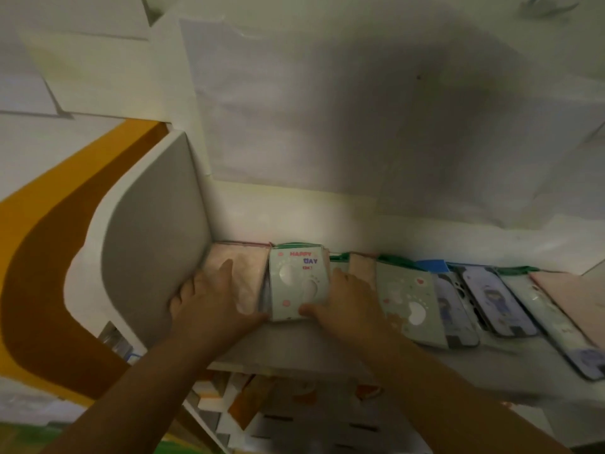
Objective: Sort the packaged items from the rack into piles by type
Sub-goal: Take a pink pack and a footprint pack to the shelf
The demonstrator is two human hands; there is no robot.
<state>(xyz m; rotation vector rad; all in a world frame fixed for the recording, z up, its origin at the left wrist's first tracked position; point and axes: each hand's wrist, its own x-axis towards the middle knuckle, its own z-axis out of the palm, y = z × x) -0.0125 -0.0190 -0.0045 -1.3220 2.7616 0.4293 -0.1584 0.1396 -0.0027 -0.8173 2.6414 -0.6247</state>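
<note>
Centre of the shelf (294, 342), a pale green packet (298, 283) printed "HAPPY DAY" stands on edge, tilted back, at the front of a small stack. The right hand (340, 299) has it: thumb curled onto the lower front face, fingers wrapped round the right edge. The left hand (209, 299) lies flat with fingers straight, resting on the pink packet (242, 273) just to the left, against the rack's curved white side panel (147, 257). To the right, a row of overlapping packets runs along the shelf: another green packet (409, 306), then phone cases (497, 299) with a blue cartoon figure, and a pink one (569, 290) at the far end. Everything is somewhat blurred.
</note>
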